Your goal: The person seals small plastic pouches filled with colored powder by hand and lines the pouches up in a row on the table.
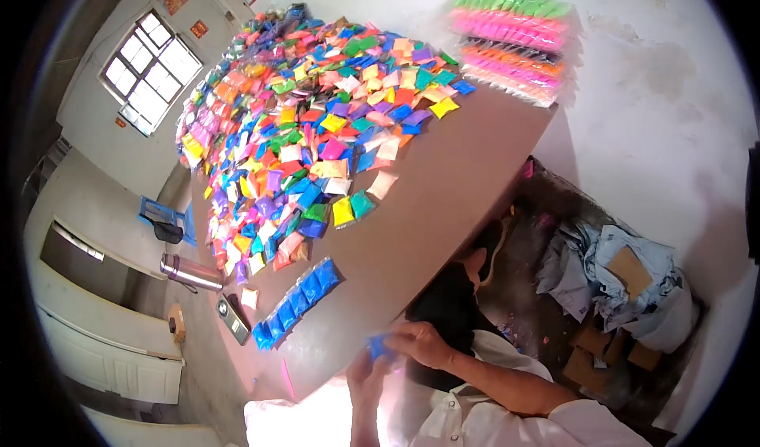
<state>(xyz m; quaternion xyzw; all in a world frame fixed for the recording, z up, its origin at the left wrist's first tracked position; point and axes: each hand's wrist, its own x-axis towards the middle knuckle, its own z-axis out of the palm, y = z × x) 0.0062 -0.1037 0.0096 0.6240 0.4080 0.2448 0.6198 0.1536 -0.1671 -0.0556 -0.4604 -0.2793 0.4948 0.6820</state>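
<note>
A small blue packet point(378, 346) is pinched between my two hands at the table's near edge. My left hand point(367, 374) grips it from below, partly washed out by bright light. My right hand point(423, 344) has its fingers closed at the packet's right side. Just beyond my hands, a row of several blue packets point(298, 300) lies side by side on the brown table point(451, 178). A thin pink strip point(287, 377) lies left of my left hand.
A large heap of colourful packets point(293, 130) covers the table's far part. Bagged stacks of coloured packets point(511, 43) stand against the wall. A steel flask point(191, 273) and a dark rectangular device point(233, 319) sit at the left edge. A white sack point(653, 312) and cardboard point(594, 360) are on the floor.
</note>
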